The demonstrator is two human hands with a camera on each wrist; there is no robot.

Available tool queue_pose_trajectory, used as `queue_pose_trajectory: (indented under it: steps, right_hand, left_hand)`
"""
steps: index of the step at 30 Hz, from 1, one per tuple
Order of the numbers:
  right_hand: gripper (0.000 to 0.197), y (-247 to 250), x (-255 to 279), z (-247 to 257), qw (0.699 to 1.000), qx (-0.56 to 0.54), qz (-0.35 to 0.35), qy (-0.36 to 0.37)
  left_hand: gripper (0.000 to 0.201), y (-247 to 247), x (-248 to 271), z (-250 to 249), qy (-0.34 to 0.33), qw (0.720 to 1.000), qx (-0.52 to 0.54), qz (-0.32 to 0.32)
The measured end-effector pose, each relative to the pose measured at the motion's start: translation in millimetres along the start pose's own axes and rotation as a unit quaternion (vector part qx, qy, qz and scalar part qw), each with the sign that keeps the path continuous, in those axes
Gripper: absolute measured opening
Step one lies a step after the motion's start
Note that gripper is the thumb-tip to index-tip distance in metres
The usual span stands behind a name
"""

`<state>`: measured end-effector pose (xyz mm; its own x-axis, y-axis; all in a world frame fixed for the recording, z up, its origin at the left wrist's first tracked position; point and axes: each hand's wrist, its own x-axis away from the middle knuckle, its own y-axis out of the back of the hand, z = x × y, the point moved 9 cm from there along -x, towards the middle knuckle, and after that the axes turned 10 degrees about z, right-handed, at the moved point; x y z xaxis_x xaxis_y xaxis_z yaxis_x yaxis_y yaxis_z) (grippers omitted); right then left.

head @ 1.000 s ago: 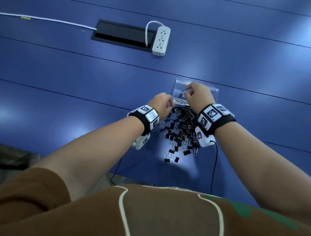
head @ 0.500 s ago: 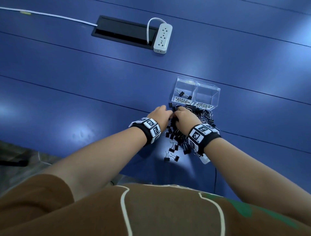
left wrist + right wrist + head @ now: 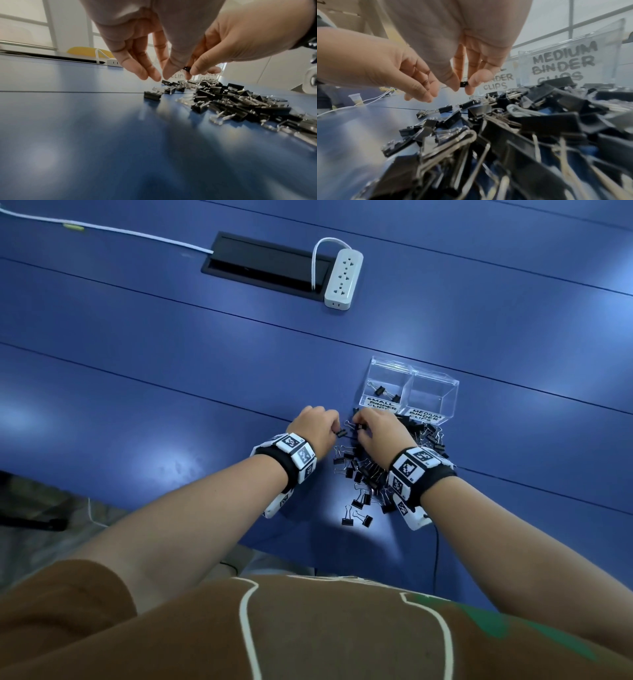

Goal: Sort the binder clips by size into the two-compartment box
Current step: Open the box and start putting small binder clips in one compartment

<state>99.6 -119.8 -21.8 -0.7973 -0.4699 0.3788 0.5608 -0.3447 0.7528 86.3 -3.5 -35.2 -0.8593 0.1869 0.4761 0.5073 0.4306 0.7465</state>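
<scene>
Blue tabletop [image 3: 171,392] held an uncountable, hand-hidden heap of black metal binder clips [image 3: 363,474] at centre; right hand [image 3: 380,433] pinched one small black clip [image 3: 464,84], left hand [image 3: 315,428] fingers loosely curled beside it; clear plastic two-compartment box [image 3: 430,397] above showed two clips.

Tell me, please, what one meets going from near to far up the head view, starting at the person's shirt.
Brown shirt → pile of binder clips → two-compartment box → white power strip.

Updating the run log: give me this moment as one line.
right hand: pinches small black binder clip | left hand: open | clear two-compartment box: medium side empty
</scene>
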Motion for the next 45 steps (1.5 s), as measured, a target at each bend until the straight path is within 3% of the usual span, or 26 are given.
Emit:
queue_pose_trajectory:
  steps: [6, 10, 16, 21, 24, 26, 30, 35, 40, 45]
  right_hand:
    - [0.027, -22.0, -17.7, 6.2, 0.996, 0.065, 0.060, -0.014]
    - [0.029, -25.7, -17.5, 4.1, 0.995, 0.078, 0.054, -0.017]
    - [0.024, -24.4, -15.1, 3.1, 0.996, 0.071, 0.052, -0.004]
    - [0.015, 18.0, -1.0, 3.3, 0.996, -0.046, -0.070, 0.017]
    - [0.012, 58.4, 0.5, -1.2, 0.988, -0.064, -0.142, 0.014]
    - [0.011, 77.7, -5.7, -8.0, 0.987, -0.054, -0.151, -0.003]
    - [0.017, 93.5, -16.5, -13.9, 0.992, -0.015, -0.128, -0.013]
    - [0.018, 74.6, -6.0, 5.6, 0.993, 0.003, -0.116, 0.012]
    - [0.029, -2.9, -16.5, 4.2, 0.995, 0.078, 0.056, -0.015]
    - [0.027, -21.2, -22.9, -9.4, 0.991, 0.107, 0.067, -0.040]
  left_hand:
    - [0.022, -5.2, 10.4, 16.2, 0.022, 1.000, 0.008, -0.006]
    - [0.030, -20.2, 11.1, 18.5, 0.036, 0.999, -0.013, 0.032]
    - [0.022, -21.6, 8.8, 15.1, 0.027, 0.999, 0.000, 0.028]
    - [0.031, -14.4, 5.6, 6.2, -0.005, 0.999, 0.044, 0.004]
    - [0.041, -17.8, 1.5, -8.0, -0.045, 0.998, 0.001, 0.034]
    - [0.042, -22.4, -1.6, -15.5, -0.069, 0.996, -0.027, 0.057]
    - [0.040, -32.9, -4.5, -17.2, -0.064, 0.990, -0.073, 0.098]
    - [0.023, -32.2, -5.5, -16.0, -0.050, 0.989, -0.106, 0.088]
    - [0.019, -33.6, -9.6, -14.3, -0.028, 0.989, -0.110, 0.090]
    - [0.018, -34.6, -8.2, -13.3, -0.041, 0.991, -0.110, 0.071]
